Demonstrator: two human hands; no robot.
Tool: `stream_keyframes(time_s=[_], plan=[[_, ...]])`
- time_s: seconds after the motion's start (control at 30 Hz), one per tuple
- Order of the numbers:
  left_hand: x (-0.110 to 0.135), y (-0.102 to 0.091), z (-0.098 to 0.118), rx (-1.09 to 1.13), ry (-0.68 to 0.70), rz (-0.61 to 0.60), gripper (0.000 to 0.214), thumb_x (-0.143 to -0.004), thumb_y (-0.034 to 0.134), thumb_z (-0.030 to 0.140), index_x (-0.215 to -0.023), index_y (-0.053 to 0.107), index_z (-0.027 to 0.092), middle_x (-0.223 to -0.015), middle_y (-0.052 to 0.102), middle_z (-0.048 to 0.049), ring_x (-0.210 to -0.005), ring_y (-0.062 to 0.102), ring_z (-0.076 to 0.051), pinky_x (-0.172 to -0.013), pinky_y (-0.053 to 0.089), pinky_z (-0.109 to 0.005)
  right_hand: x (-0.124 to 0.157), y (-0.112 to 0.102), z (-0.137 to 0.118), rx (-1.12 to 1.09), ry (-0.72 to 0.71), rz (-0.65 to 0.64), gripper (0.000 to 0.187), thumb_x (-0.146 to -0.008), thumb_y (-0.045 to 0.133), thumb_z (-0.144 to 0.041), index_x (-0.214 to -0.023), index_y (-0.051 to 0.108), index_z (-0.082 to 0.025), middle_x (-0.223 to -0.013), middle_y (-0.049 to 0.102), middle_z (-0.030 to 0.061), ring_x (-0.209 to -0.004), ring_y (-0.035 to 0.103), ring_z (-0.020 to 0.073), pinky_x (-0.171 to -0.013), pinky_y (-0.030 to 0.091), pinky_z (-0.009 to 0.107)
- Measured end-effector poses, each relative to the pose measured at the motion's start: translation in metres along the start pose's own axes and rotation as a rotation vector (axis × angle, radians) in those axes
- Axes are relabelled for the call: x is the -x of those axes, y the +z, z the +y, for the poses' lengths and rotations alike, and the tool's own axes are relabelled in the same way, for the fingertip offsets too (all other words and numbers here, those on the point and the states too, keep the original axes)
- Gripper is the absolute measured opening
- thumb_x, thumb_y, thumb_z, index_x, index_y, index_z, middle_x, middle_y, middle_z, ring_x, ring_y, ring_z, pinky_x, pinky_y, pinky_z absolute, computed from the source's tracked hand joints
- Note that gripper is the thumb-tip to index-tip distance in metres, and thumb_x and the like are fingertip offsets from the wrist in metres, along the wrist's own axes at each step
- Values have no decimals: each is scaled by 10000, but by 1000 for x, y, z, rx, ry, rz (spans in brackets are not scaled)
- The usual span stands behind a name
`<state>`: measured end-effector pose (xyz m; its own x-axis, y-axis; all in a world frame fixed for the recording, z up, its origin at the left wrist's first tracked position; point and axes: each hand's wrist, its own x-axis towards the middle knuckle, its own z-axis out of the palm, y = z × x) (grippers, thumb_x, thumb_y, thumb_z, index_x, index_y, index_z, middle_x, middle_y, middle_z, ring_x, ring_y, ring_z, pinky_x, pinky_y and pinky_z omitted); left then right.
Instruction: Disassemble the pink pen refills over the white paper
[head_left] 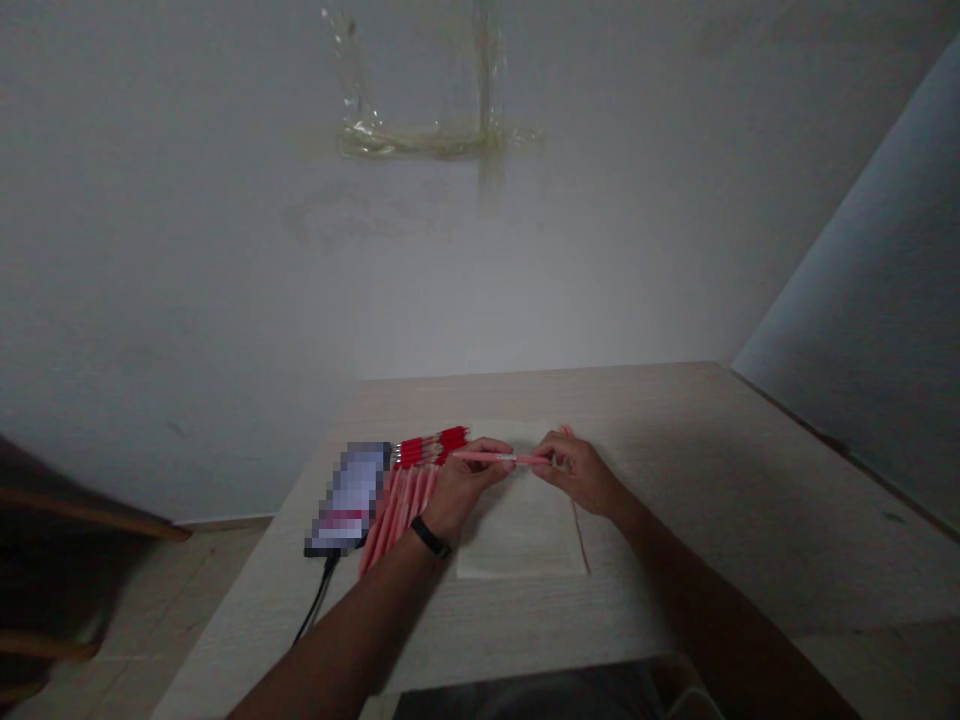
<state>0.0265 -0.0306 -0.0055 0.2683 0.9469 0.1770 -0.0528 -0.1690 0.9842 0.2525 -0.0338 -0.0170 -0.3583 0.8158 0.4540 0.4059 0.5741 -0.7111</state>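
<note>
Pinching a thin pink pen (499,458) in the air, left hand (469,485) and right hand (577,472) grip narrowly on its barrel, above a pale sheet (521,530). Pen looks light, stiff, maybe slick; best held by the barrel. Red-topped pens (424,450) lie just left on the table (675,420).

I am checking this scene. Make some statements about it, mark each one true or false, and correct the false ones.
1. The left hand and right hand hold one pink pen between them. True.
2. The black band is on the right wrist. False: it is on the left wrist.
3. A row of red-topped pens lies beside the left hand. True.
4. The phone has no cable. False: a black cable runs from it.
5. A white sheet lies on a light wood table. True.
</note>
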Motion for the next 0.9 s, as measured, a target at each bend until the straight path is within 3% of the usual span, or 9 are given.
stream_keyframes(time_s=[0.13,0.2,0.3,0.4,0.5,0.67,0.73,0.8,0.9], plan=[[-2,-8,3,21,40,105,264,-761,771,360,-926,684,174,-793,647,-5,-732,571,-133,-677,443,-247,-1,-9,9,-120,117,135,229,-907,643,-429,-925,701,-208,-723,596,-7,-632,523,142,-619,444,269],[-3,-10,5,15,55,96,226,-769,760,349,-868,664,170,-741,619,12,-692,551,-121,-650,424,-237,-1,-13,12,-206,150,210,254,-889,657,-448,-914,701,-200,-686,588,-7,-611,526,145,-562,425,259],[-2,-7,7,-131,77,27,220,-773,764,342,-791,643,159,-736,629,2,-671,555,-121,-632,419,-238,-2,-12,13,-338,135,276,286,-879,657,-473,-921,695,-193,-733,635,18,-658,575,156,-595,461,270],[1,-3,6,-345,119,-59,178,-807,735,320,-794,651,164,-765,666,-19,-700,589,-142,-656,442,-258,-1,-4,10,-374,131,214,309,-896,627,-488,-982,698,-199,-782,666,38,-680,602,160,-626,490,285],[3,-3,0,-568,160,-139,171,-810,733,289,-935,681,184,-919,702,-52,-855,635,-192,-779,489,-315,-1,3,8,-293,119,162,297,-904,620,-485,-888,707,-201,-811,686,54,-711,615,168,-671,506,304],[5,-13,-17,-907,167,-251,705,-636,883,286,-1280,607,208,-1324,573,-149,-1204,544,-318,-1046,432,-479,-3,5,12,-167,108,216,319,-919,614,-435,-705,645,-200,-778,693,44,-714,608,170,-861,511,389],[5,-15,-20,-1002,144,-293,702,-641,881,315,-1279,608,207,-1355,547,-157,-1242,515,-338,-1071,413,-501,-3,6,13,-119,101,205,312,-930,599,-401,-691,625,-203,-782,696,25,-707,612,158,-1023,433,453],[5,-16,-21,-1066,133,-317,672,-667,863,350,-1272,608,210,-1375,532,-153,-1269,493,-343,-1089,400,-503,-3,9,12,-78,87,169,296,-937,589,-367,-692,625,-205,-805,699,6,-721,627,145,-1158,272,502],[6,-14,-18,-1110,128,-326,665,-688,846,374,-1282,597,207,-1394,518,-147,-1287,480,-336,-1107,389,-491,-3,13,11,-35,74,91,268,-941,588,-346,-719,651,-211,-817,693,-16,-721,636,130,-1213,76,537]])
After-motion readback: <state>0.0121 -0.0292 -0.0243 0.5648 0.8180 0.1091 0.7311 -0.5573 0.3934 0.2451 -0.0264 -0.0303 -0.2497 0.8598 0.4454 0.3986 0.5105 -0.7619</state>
